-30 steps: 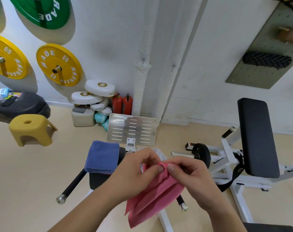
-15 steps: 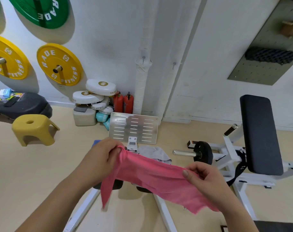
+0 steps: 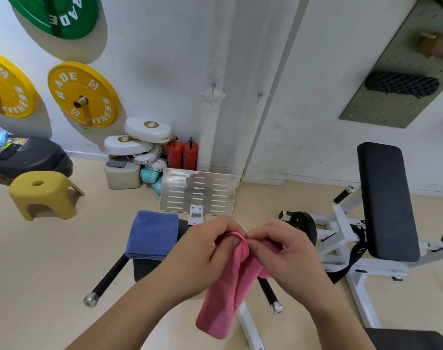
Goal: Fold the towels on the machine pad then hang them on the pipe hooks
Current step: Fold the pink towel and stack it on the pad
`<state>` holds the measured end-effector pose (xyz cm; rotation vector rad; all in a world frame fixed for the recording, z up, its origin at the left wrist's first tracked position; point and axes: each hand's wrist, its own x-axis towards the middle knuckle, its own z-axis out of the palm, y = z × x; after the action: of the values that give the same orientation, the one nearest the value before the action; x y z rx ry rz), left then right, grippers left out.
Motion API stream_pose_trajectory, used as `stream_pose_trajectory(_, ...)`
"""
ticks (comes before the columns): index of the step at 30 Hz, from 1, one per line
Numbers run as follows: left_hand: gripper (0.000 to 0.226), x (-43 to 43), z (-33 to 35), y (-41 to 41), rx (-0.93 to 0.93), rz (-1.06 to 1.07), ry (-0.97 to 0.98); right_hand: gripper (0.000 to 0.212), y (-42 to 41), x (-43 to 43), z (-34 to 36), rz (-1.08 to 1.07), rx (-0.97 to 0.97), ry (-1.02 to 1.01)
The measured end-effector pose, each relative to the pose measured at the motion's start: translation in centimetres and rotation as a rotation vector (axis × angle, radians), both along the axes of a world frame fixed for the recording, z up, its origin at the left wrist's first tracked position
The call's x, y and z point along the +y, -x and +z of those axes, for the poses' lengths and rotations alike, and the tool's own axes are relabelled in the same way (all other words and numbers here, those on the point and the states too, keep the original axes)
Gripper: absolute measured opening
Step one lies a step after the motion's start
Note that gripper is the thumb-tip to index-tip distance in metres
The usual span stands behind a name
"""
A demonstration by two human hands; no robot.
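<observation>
Folding step: my left hand (image 3: 202, 258) & right hand (image 3: 286, 256) pinch pink towel (image 3: 228, 299) corners together, rest hanging below. Blue towel (image 3: 152, 233) left of hands, folded. Next, I reckon: hook (image 3: 213, 85) above.

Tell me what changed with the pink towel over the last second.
Half a second ago both hands held it stretched wide; now the left hand and right hand have come together, pinching the pink towel so it hangs doubled. The blue towel stays folded on the pad.

We see both forearms raised, left hand (image 3: 202, 256) and right hand (image 3: 288, 256) meeting thumb to thumb, each grip pinched closed on cloth.
</observation>
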<state>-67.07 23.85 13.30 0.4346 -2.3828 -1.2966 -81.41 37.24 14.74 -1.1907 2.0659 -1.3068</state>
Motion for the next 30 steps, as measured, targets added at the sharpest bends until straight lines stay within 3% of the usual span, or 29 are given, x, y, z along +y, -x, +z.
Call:
stream_pose_trajectory(4,0.02,-0.6,-0.8,0.0,-0.032,0.103,0.05,0.011,1.4,0.6,-0.8,-0.031,-0.128,-0.159)
stream_pose_trajectory(8,0.021,-2.4,-0.8,-1.1,-0.023,0.344,-0.043,0.011,3.5,2.6,-2.1,-0.023,-0.124,-0.3)
stream_pose_trajectory(12,0.022,-3.8,-1.8,-2.7,-0.068,0.501,-0.07,0.013,4.5,4.4,-3.0,-0.158,-0.356,-0.076)
stream_pose_trajectory(16,0.022,-2.9,-2.8,-2.5,-0.141,0.414,-0.095,0.01,3.3,3.8,-2.8,-0.171,-0.524,0.126)
stream_pose_trajectory(19,0.017,-2.2,-2.3,-2.0,-0.053,0.514,-0.023,0.008,2.2,2.8,-2.7,-0.222,-0.471,0.122)
stream_pose_trajectory(24,0.022,-1.2,-2.0,-1.1,-0.114,0.538,-0.609,0.016,-0.3,1.4,-3.3,-0.318,-0.274,0.043)
stream_pose_trajectory(30,0.019,3.7,-2.1,0.7,0.013,0.436,-0.522,0.022,-4.0,-0.6,-4.1,-0.225,-0.166,-0.057)
